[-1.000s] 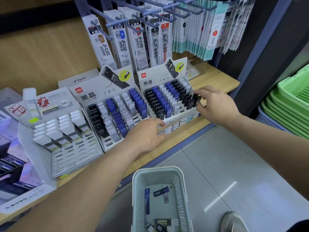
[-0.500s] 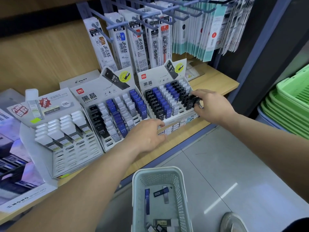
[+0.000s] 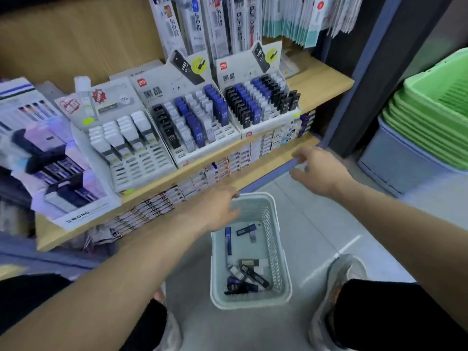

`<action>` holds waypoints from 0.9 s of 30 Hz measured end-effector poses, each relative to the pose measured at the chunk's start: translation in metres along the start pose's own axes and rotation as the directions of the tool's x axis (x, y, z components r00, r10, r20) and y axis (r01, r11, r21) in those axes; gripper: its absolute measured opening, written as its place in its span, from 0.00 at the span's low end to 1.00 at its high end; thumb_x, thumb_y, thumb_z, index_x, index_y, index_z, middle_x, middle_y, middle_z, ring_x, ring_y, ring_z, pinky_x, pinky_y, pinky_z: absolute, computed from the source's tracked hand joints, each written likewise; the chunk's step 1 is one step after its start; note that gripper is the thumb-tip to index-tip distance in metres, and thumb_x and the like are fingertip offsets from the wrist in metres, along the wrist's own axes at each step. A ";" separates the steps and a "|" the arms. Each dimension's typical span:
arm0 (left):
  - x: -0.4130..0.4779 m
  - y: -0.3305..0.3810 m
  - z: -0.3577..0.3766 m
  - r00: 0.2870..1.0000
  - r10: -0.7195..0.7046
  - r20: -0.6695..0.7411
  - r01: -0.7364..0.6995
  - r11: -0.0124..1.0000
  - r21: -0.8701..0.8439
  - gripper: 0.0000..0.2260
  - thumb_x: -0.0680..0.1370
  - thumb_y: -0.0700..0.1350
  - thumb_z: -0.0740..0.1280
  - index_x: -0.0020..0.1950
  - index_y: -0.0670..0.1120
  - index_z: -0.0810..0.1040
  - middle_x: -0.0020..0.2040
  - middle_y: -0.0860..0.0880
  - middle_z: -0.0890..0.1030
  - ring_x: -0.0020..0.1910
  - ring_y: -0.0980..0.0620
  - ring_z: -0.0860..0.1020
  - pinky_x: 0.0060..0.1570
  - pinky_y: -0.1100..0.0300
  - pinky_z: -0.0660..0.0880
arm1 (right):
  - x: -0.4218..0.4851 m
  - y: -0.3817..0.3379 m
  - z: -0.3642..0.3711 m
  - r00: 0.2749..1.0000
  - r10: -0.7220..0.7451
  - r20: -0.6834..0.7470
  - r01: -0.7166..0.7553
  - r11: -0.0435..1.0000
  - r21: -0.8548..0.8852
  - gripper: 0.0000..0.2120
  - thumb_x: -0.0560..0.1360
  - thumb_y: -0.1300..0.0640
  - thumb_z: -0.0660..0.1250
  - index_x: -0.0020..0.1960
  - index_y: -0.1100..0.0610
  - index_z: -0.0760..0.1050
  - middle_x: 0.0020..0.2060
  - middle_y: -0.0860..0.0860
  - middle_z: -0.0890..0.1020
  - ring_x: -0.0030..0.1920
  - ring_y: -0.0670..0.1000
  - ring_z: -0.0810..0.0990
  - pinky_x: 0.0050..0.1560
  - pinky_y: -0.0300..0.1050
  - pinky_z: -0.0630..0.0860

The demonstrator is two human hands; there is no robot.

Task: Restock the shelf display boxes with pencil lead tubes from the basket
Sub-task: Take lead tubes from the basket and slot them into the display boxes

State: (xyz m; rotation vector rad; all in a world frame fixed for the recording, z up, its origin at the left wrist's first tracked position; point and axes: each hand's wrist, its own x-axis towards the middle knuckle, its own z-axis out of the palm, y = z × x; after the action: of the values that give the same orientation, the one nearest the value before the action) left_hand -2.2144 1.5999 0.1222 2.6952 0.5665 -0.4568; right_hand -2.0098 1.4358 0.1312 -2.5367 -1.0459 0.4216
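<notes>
A pale grey basket (image 3: pixel 276 239) stands on the floor between my feet, holding several black, blue and white lead tubes (image 3: pixel 249 274). My left hand (image 3: pixel 215 209) hovers over the basket's far left rim, fingers relaxed, holding nothing. My right hand (image 3: pixel 316 171) hangs in the air below the shelf edge, blurred, fingers loosely spread and empty. On the shelf stand two white display boxes: the right box (image 3: pixel 260 102) and the middle box (image 3: pixel 187 117), both filled with rows of black, blue and white tubes.
A third display box (image 3: pixel 121 138) with white tubes stands at the left, next to a Mono display (image 3: pixel 58 173). Refill packs hang on pegs (image 3: pixel 215 24) above. Stacked green baskets (image 3: pixel 430 117) sit on a grey bin at the right. The wooden shelf edge (image 3: pixel 253 171) lies between my hands.
Both hands have left the display boxes and dropped down: the left now over the basket, the right below the shelf edge. The view has tilted downward.
</notes>
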 end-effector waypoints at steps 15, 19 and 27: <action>0.025 -0.016 0.180 0.956 -0.051 0.290 0.119 0.968 -0.222 0.32 0.76 0.48 0.73 0.77 0.49 0.64 0.76 0.49 0.68 0.72 0.48 0.70 0.72 0.50 0.67 | -0.095 0.051 0.217 0.940 0.180 0.288 -0.232 0.960 0.157 0.09 0.80 0.51 0.61 0.48 0.56 0.67 0.41 0.54 0.76 0.41 0.58 0.76 0.39 0.51 0.73; 0.070 -0.010 0.213 0.920 -0.070 0.385 0.155 0.968 -0.195 0.43 0.72 0.49 0.77 0.80 0.47 0.57 0.79 0.46 0.62 0.75 0.45 0.65 0.75 0.48 0.63 | -0.064 0.062 0.207 0.968 0.125 0.218 -0.162 0.973 0.162 0.08 0.81 0.49 0.62 0.54 0.53 0.73 0.41 0.51 0.79 0.39 0.54 0.78 0.39 0.52 0.78; 0.108 -0.005 0.252 0.867 -0.126 0.482 0.156 0.988 -0.022 0.55 0.66 0.55 0.81 0.82 0.47 0.49 0.78 0.44 0.58 0.76 0.41 0.60 0.74 0.45 0.64 | -0.042 0.077 0.203 0.988 0.071 0.139 -0.090 0.986 0.142 0.14 0.81 0.45 0.61 0.63 0.50 0.73 0.45 0.51 0.80 0.44 0.58 0.79 0.40 0.50 0.75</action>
State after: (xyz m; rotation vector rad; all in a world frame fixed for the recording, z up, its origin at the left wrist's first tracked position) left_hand -2.1825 1.5398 -0.1438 2.3570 0.6154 -1.0906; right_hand -2.0732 1.3988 -0.0777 -2.4523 -0.9232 0.6745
